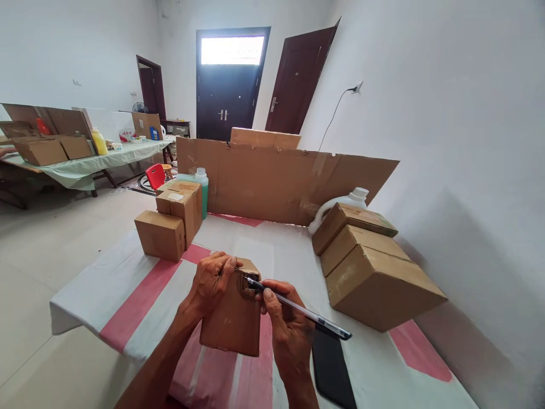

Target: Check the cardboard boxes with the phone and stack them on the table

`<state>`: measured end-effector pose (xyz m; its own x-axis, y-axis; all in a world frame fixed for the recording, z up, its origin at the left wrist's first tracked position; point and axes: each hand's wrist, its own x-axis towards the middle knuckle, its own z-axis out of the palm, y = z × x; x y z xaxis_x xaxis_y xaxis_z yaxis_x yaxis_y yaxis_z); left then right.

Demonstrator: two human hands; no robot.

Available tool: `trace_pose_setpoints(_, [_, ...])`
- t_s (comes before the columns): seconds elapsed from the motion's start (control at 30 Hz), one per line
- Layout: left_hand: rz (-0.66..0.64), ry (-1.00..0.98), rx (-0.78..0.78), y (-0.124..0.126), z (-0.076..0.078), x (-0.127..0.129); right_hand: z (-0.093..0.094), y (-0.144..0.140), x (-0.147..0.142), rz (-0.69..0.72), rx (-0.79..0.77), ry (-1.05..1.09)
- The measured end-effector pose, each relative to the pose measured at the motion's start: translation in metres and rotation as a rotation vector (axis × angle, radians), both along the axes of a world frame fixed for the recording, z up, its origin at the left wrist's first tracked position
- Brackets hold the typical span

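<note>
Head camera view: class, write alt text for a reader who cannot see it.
A person's left hand steadies a small cardboard box on a red-and-white striped tablecloth, while the right hand pushes a pen into its top edge. More boxes sit stacked at left and right, before a cardboard sheet.

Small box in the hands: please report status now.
Left hand grips small cardboard box at its top. Right hand holds pen, tip at the box's taped end. Black phone lies beside right wrist.
</note>
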<state>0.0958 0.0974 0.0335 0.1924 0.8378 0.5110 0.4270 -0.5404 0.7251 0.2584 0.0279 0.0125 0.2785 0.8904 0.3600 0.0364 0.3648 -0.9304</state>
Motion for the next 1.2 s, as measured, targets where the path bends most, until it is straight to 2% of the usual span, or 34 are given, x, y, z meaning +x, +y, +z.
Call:
trace_pose_setpoints(0.17, [0.011,0.015,-0.007,0.001,0.001,0.002,0.0,0.002,0.005,0.003,0.034,-0.083])
trace_pose_setpoints(0.47, [0.047,0.067,0.024,0.0,0.003,0.004,0.01,0.0,0.012,0.051,0.075,-0.187])
trace_pose_setpoints(0.63, [0.058,0.075,0.007,0.0,0.004,0.006,0.007,-0.004,0.014,0.062,0.052,-0.205])
trace_pose_setpoints(0.77, [0.078,0.087,0.003,-0.001,0.006,0.008,0.004,-0.009,0.025,0.012,0.017,-0.176])
trace_pose_setpoints(0.87, [0.082,0.083,-0.002,-0.001,0.006,0.008,0.001,-0.011,0.049,-0.015,-0.047,-0.015])
trace_pose_setpoints(0.97, [0.067,0.077,0.013,0.0,0.006,0.007,-0.014,-0.006,0.077,-0.02,-0.218,0.093])
trace_pose_setpoints(1.0, [0.061,0.073,0.022,0.0,0.005,0.007,-0.024,-0.003,0.084,-0.024,-0.309,-0.002])
trace_pose_setpoints(1.13, [0.051,0.066,0.05,-0.002,0.004,0.007,-0.073,0.001,0.09,-0.017,-0.707,-0.693])
trace_pose_setpoints(1.2, [0.044,0.072,0.06,-0.003,0.005,0.006,-0.092,-0.003,0.08,-0.02,-0.827,-0.842])
